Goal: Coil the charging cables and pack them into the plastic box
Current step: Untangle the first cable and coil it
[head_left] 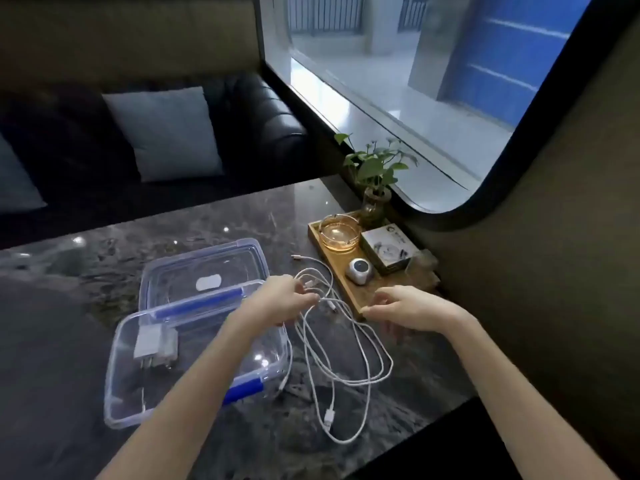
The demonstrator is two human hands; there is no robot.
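A: Where are the cables?
B: We see the white charging cables in loose loops on the marble table, right of the open plastic box.
A: Hands?
B: Our left hand pinches several strands; our right hand hovers, fingers spread, gripping nothing. Lid lies behind.

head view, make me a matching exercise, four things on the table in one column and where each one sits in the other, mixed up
Things:
1. white charger plug
2. glass ashtray
3. white cables
4. box lid

Places:
A. on the wooden tray
B. loose on the marble table, right of the plastic box
C. inside the plastic box
D. flat on the table behind the box

Pairs: 1-C, 2-A, 3-B, 4-D
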